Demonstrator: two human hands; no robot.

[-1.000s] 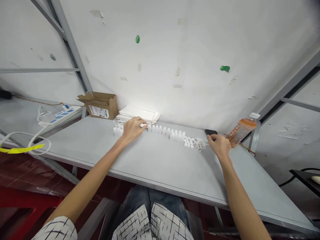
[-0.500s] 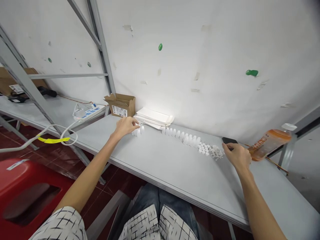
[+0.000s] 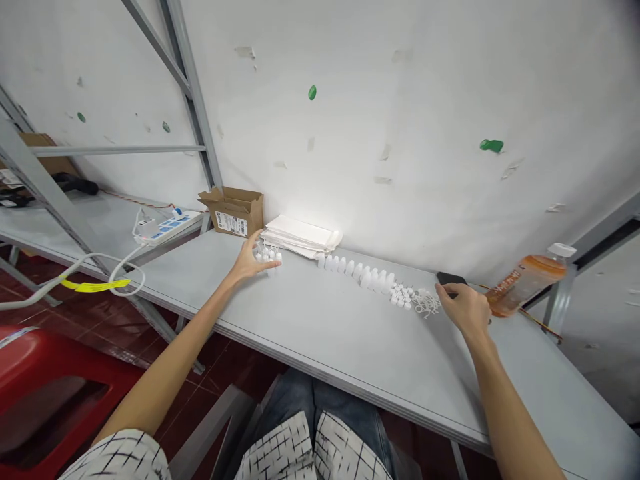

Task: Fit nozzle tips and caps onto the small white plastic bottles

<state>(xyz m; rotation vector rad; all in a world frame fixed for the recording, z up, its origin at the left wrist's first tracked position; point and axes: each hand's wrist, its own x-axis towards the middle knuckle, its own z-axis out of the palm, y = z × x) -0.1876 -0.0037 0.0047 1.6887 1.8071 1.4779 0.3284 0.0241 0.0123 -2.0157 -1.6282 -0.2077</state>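
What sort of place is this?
Probably a small packing workroom: a long grey workbench holds a row of small white bottles and a stack of white packets, with a cardboard box nearby.

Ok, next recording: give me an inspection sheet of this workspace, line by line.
Surface: long grey table.
Job's things: row of white plastic bottles, more bottles apart from the row, white caps, white loops.
Clutter: orange drink bottle, black phone, cardboard box, white paper stack.
Hands: left hand at the separate bottles; right hand beside the phone.
Cables: white cable, yellow tag, power strip.
Surroundings: red stool, steel frame, white wall.
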